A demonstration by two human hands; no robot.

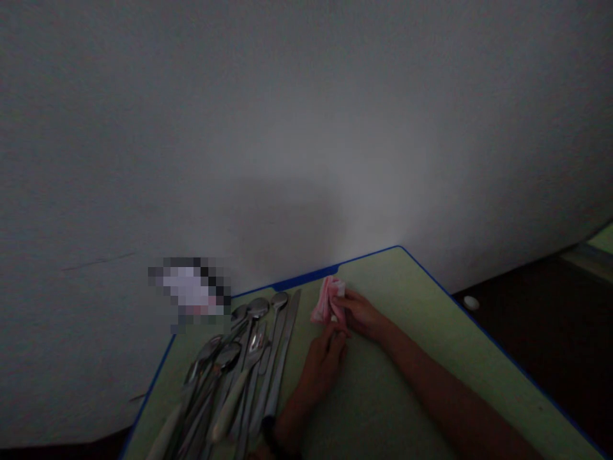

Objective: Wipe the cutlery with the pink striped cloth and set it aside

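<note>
Well, progress: I judge the work with the pink cloth (327, 300) is under way. It is bunched up and gripped, not spread flat, and no piece of cutlery has been taken up.
Cutlery (244, 364): spoons and knives lie in a loose heap at the lower left of the frame, apart from both hands; I see none set aside.
Pink cloth, place: lower centre of the frame, near the far edge of the green tabletop (407, 358).
Right hand (360, 314): just right of the cloth, fingers closed on its right side.
Left hand (325, 361): directly below the cloth, fingertips pinched on its lower end as far as the dim light lets me see.
Cloth to hands: held between the two, touching both, with the right hand above the left.
Wall (287, 128): grey, filling the upper frame.
</note>
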